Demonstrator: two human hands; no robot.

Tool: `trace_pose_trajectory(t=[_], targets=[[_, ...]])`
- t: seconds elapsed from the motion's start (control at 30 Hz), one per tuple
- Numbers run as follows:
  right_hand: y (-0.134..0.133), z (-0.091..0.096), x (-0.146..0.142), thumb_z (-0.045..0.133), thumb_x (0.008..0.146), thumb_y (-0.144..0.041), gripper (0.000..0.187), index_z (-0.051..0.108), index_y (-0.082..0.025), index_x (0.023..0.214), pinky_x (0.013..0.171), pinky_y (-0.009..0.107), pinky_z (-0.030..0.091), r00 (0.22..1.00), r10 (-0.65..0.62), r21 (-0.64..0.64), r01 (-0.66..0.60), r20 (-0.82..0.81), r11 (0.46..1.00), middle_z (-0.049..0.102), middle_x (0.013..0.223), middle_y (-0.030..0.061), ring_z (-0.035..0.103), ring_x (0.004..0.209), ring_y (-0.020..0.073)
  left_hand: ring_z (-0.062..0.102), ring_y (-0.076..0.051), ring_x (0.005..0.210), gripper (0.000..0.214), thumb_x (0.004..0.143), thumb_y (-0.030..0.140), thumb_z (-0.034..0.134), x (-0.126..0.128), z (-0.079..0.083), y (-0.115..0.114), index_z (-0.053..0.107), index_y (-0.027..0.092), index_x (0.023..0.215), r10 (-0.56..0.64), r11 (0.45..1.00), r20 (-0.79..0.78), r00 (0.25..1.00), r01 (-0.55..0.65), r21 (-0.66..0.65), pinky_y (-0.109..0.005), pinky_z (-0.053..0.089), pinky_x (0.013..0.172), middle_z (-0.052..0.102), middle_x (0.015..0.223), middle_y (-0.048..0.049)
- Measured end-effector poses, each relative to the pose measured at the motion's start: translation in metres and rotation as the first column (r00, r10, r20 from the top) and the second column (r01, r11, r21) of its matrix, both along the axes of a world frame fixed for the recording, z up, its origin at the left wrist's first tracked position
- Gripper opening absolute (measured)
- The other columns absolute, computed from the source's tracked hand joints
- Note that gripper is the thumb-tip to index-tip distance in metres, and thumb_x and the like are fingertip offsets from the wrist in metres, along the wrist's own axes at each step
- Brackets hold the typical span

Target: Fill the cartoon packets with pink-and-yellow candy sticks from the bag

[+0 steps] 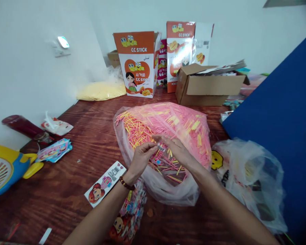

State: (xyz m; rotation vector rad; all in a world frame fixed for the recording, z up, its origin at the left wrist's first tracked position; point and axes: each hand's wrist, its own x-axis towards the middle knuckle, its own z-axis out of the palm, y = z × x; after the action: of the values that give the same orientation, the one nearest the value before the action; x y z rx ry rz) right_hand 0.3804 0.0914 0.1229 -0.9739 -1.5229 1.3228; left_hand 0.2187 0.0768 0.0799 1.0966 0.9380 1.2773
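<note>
From the head view, the left hand (pixel 141 156) and the right hand (pixel 177 151) meet fingertip to fingertip, each closed in a pinch on 1 small pale band (pixel 161 147) held between them, with the other fingers curled loosely. What the band is made of is too small to tell. Directly beneath and beyond both hands sits a clear plastic bag (pixel 132 163), its mouth sagging open toward the person, heaped with thin pink and yellow sticks (pixel 168 126) (a few lie loose in the slack near the wrists). Far beyond the hands stand 2 upright CC STICK cartons (pixel 139 64), and right of them a brown cardboard box (pixel 206 86) with its flaps open; its contents are hidden. Just right of the right forearm lies a second clear bag (pixel 252 177) holding dark pieces. Left of the left wrist a printed card (pixel 105 183) lies flat, and under that forearm is a pile of printed packets (pixel 129 214). Everything rests on a dark wooden table (pixel 86 132) set against a white wall (pixel 28 68). A blue board (pixel 283 112) closes the right side near the right arm, while bare tabletop lies open to the left of the left hand, out to a yellow and blue fan (pixel 5 170) at the table's left edge.
</note>
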Motion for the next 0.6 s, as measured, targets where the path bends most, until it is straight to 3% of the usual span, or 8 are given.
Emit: trace_pose_trajectory(t=[0.13,0.27,0.37,0.43,0.5,0.6], targets=[[0.004,0.003,0.003,0.052,0.090,-0.061,0.050,0.073,-0.023,0.115,0.108,0.042,0.042,0.999,-0.017,0.028,0.019,-0.047,0.999,0.071,0.122,0.0063,0.062,0.118,0.0256,0.057,-0.011,0.069,0.024,0.076,0.041,0.077,-0.001,0.001,-0.001,0.077,0.017,0.081,-0.029,0.999,0.012,1.000,0.029,-0.019,-0.023,0.045,0.069,0.070,0.074,0.0004],[0.006,0.012,-0.001,0.055,0.087,-0.063,0.051,0.074,-0.022,0.111,0.109,0.043,0.041,0.998,0.049,0.008,-0.049,0.036,0.999,0.072,0.119,0.0077,0.063,0.117,0.0255,0.058,-0.012,0.069,0.027,0.075,0.042,0.078,-0.002,0.004,0.000,0.078,0.017,0.083,-0.041,0.999,0.023,0.999,0.041,-0.017,-0.024,0.045,0.069,0.071,0.075,-0.0001],[0.008,0.019,0.002,0.053,0.089,-0.063,0.048,0.074,-0.024,0.108,0.106,0.044,0.043,0.995,-0.049,0.019,0.051,-0.090,0.998,0.073,0.115,0.0076,0.065,0.111,0.0247,0.059,-0.012,0.073,0.027,0.072,0.042,0.081,-0.007,0.001,0.002,0.080,0.018,0.084,0.006,1.000,0.074,0.997,-0.006,-0.010,-0.025,0.047,0.074,0.073,0.079,-0.0008],[0.009,0.020,0.006,0.053,0.089,-0.061,0.045,0.073,-0.025,0.107,0.099,0.043,0.048,0.960,-0.169,0.042,0.183,-0.224,0.982,0.073,0.110,0.0073,0.067,0.103,0.0237,0.061,-0.013,0.077,0.026,0.071,0.041,0.082,-0.014,-0.003,0.004,0.080,0.020,0.086,0.038,0.999,0.111,0.993,-0.037,-0.004,-0.025,0.048,0.078,0.074,0.082,-0.0012],[0.006,0.017,0.010,0.056,0.088,-0.058,0.042,0.073,-0.023,0.104,0.086,0.039,0.052,0.931,-0.258,0.065,0.284,-0.258,0.957,0.073,0.095,0.0061,0.067,0.086,0.0209,0.062,-0.013,0.078,0.025,0.072,0.041,0.081,-0.020,-0.007,0.004,0.080,0.020,0.087,0.058,0.998,0.140,0.989,-0.059,0.002,-0.027,0.049,0.080,0.074,0.084,-0.0018],[-0.006,0.009,0.008,0.059,0.088,-0.053,0.037,0.073,-0.021,0.099,0.065,0.032,0.050,0.960,-0.269,0.113,0.276,-0.076,0.954,0.065,0.073,0.0018,0.057,0.062,0.0154,0.063,-0.014,0.078,0.025,0.075,0.041,0.079,-0.026,-0.010,0.004,0.080,0.019,0.087,0.076,0.997,0.145,0.986,-0.078,0.010,-0.028,0.050,0.080,0.074,0.083,-0.0023]])
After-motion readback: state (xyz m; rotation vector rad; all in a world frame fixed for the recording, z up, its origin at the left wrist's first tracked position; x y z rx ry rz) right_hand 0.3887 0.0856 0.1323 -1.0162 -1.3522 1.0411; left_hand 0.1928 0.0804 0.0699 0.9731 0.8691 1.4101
